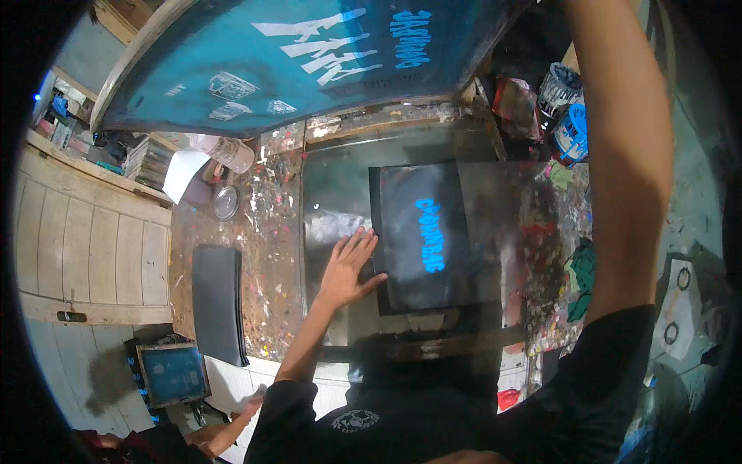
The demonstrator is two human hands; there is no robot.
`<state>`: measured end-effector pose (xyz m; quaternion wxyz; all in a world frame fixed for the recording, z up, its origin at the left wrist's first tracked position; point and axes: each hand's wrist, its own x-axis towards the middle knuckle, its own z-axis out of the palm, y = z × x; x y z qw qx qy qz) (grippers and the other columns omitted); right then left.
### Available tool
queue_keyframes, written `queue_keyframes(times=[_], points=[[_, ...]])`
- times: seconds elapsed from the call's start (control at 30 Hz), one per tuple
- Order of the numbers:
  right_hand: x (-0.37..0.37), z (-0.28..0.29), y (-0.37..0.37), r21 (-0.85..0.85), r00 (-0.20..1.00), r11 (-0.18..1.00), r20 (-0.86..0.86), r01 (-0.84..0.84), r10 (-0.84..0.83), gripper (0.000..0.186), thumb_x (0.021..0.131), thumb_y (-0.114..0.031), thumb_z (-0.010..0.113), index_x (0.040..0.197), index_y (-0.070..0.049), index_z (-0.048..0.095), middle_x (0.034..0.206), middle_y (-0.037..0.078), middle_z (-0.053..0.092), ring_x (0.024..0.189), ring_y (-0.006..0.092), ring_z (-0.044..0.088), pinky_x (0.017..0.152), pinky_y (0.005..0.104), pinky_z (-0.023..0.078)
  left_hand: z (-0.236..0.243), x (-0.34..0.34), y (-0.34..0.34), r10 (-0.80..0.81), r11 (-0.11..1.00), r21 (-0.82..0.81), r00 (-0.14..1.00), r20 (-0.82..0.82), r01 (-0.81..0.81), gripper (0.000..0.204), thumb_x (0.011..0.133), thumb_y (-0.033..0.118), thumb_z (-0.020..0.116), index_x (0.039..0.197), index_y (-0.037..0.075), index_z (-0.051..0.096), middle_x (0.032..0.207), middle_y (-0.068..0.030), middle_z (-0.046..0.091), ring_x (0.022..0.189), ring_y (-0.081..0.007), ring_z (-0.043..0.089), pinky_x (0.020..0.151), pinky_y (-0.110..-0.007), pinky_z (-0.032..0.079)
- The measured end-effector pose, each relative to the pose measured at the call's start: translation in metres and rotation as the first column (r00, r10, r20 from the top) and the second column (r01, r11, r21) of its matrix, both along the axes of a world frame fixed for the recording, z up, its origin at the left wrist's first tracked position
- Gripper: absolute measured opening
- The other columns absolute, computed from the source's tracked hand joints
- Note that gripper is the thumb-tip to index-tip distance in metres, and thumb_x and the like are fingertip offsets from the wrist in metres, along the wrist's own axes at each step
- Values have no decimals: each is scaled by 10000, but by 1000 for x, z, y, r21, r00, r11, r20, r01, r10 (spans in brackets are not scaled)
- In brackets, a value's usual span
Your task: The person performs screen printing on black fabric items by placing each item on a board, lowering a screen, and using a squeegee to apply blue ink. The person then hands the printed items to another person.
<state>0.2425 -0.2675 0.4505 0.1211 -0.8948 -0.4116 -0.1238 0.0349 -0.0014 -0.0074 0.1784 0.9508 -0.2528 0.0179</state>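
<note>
My left hand (349, 269) lies flat with its fingers spread, the fingertips at the left edge of a black sheet (410, 286). Bright blue lettering is printed on that sheet, which rests on a glass plate (332, 170) set into the worktable. Above it, a screen-printing frame (193, 69) with blue-green mesh and pale stencil shapes is tilted up. My right arm (622, 139) stretches up past the right side of the frame. The right hand lies beyond the picture's upper edge, so whatever it holds is hidden.
Folded black sheets (216, 301) are stacked at the table's left. A pinkish plastic container (232, 153) and a round lid (226, 203) stand behind them. Blue-stained tubs (570, 133) sit at the far right. Another person's hand (251, 404) shows at lower left, near a small screen frame (171, 374).
</note>
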Motion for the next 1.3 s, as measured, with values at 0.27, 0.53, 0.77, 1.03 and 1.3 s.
queue_keyframes(times=[0.27,0.53,0.77,1.03,1.3], points=[[-19,-8,-2,124,990,992,-139,14,3,746,674,-607,871,999,59,780,1011,170,763,881,258,705,801,353,541,-7,-15,-52,159,907,-414,976,149,-84,416,946,236,610,1307,36,661,1418,-179,594,1304,-341,547,1106,-528,377],[-103,-20,22,33,931,934,-100,356,-352,798,606,-552,888,1136,17,710,1049,176,741,911,307,713,836,385,550,103,-31,-159,-195,707,-694,981,-4,138,607,923,301,709,1459,58,560,1606,-239,375,1507,-405,316,1200,-545,246],[-239,-252,-21,95,936,995,345,37,-68,367,851,-438,702,924,-90,608,789,48,533,734,214,559,701,374,443,195,-112,-30,365,929,-193,868,336,-316,949,715,464,899,1462,26,511,1233,-192,606,1176,-358,557,1030,-527,384],[-274,-390,-10,-47,984,983,2,176,-176,393,894,-441,718,986,-73,614,862,91,557,838,265,563,754,436,448,29,-140,-16,216,955,-258,942,257,-149,652,736,398,900,1198,3,664,775,-82,577,681,-258,565,630,-391,445],[-243,-410,-7,45,992,992,50,115,-118,234,874,-313,741,994,-140,641,928,93,591,949,292,613,803,454,483,14,-150,-13,244,949,-252,947,207,-189,687,696,407,931,1181,7,654,846,-91,638,738,-275,608,665,-395,460]])
